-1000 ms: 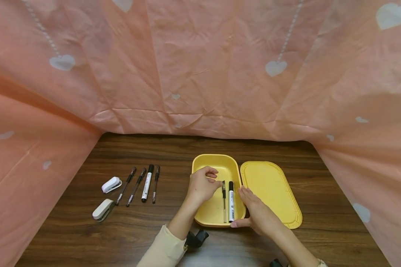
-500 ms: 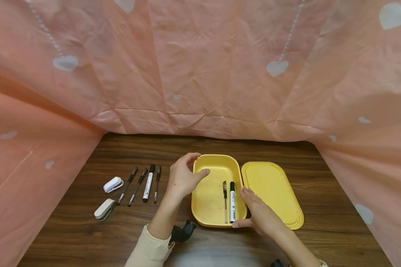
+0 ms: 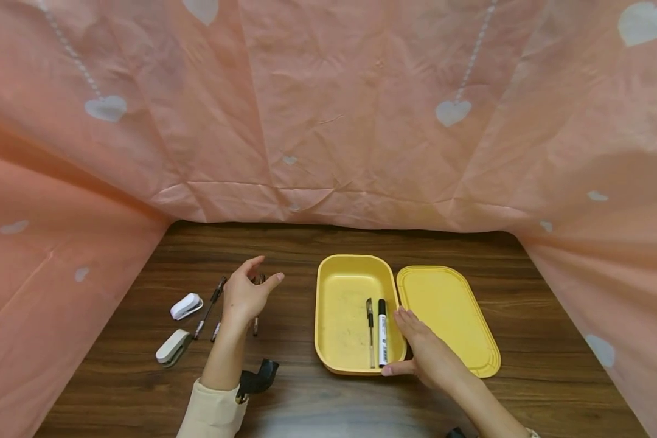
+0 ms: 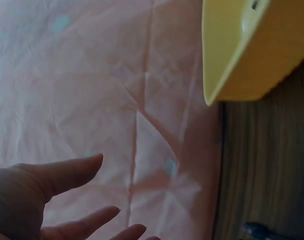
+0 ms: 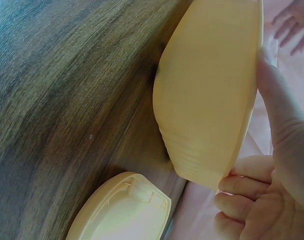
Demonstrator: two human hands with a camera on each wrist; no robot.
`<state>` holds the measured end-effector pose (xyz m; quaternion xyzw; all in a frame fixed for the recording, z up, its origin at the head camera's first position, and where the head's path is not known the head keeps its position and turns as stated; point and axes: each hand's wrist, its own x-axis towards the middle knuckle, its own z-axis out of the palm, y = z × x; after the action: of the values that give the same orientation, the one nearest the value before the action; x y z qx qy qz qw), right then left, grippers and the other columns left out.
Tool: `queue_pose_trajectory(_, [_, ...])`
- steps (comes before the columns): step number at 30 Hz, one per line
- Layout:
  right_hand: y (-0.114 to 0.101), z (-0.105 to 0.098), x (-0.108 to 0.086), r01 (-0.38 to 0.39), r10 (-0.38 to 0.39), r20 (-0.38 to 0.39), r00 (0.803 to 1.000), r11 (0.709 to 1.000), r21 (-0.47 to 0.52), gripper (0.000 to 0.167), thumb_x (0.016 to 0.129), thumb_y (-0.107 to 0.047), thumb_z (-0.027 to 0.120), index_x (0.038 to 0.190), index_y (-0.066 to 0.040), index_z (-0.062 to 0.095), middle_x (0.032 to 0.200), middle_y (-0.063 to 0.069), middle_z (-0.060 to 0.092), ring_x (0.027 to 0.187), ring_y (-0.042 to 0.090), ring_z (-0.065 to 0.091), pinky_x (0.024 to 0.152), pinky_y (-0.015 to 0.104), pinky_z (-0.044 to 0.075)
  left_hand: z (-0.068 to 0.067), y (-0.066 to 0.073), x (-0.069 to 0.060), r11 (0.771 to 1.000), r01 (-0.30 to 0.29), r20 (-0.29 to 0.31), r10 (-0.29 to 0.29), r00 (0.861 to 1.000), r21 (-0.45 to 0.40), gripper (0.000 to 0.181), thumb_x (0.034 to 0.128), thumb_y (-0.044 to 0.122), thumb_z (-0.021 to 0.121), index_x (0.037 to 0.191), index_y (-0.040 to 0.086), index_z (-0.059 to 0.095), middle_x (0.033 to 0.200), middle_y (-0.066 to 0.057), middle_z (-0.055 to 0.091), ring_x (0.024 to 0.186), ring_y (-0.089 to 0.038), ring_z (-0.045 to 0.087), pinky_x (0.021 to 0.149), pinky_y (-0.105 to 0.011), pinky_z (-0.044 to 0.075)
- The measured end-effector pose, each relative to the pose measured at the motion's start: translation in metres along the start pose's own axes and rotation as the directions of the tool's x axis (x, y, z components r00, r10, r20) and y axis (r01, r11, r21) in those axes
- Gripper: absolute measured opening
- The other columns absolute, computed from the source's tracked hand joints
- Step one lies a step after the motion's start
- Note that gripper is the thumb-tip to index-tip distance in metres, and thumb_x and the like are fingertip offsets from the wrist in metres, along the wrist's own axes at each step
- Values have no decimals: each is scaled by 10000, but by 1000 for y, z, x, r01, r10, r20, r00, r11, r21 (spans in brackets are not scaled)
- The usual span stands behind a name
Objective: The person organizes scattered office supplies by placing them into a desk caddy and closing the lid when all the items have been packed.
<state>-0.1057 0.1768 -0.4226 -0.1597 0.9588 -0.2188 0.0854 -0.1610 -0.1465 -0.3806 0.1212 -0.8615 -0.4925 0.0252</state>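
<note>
My left hand hovers over the row of pens at the left, thumb and fingers spread, holding nothing. Beneath it, one gel pen shows on its left and another pen on its right; the marker between them is hidden. My right hand rests against the near right corner of a yellow box, its thumb on the near rim and its fingers rather straight along the side. Inside the box lie a gel pen and a black-capped whiteboard marker, side by side.
A yellow lid lies flat right of the box. Two small staplers, one white and one beige, sit at the far left. Pink curtain encloses the back and sides of the wooden table.
My left hand has left the box, where it was beside the gel pen, and moved left over the row of pens. My right hand has stayed at the box corner.
</note>
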Motion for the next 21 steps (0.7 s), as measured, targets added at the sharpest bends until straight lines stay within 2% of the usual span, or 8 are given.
queue_pose_trajectory(4, [0,-1,-1,4,-4,-1,1000,1000,-4,1117,635,-574,772,1450,68,358,1540,257,301,1431,425,282,1129,565,292,-8,-14,5,998,58,-6,-59,998,-24,565,915,279,654,1426,142,456,1460,-194,453,1357,-369,415,1064,-521,403])
queue_pose_trajectory(9, [1,-1,-1,3,-3,4,1000,1000,-3,1118,637,-581,767,1448,71,359,1541,257,301,1432,427,280,1132,563,288,-11,-26,9,997,74,-27,-75,997,-14,556,910,219,656,1419,114,460,1457,-190,467,1336,-372,452,1060,-510,414])
queue_pose_trajectory(16, [1,-1,0,18,-18,-9,1000,1000,-20,1107,639,-575,768,1436,83,372,1529,270,315,1421,434,298,1127,563,296,-6,-41,12,996,78,-41,-77,996,31,566,898,175,654,1416,61,457,1412,-240,495,1296,-391,497,1049,-506,421])
queue_pose_trajectory(21, [0,-1,0,23,-23,-10,1000,1000,-21,1095,644,-555,776,1433,88,373,1526,276,314,1419,438,300,1125,565,297,1,-49,13,996,70,-64,-66,996,55,538,875,154,663,1376,40,504,1336,-236,567,1211,-382,561,989,-493,451])
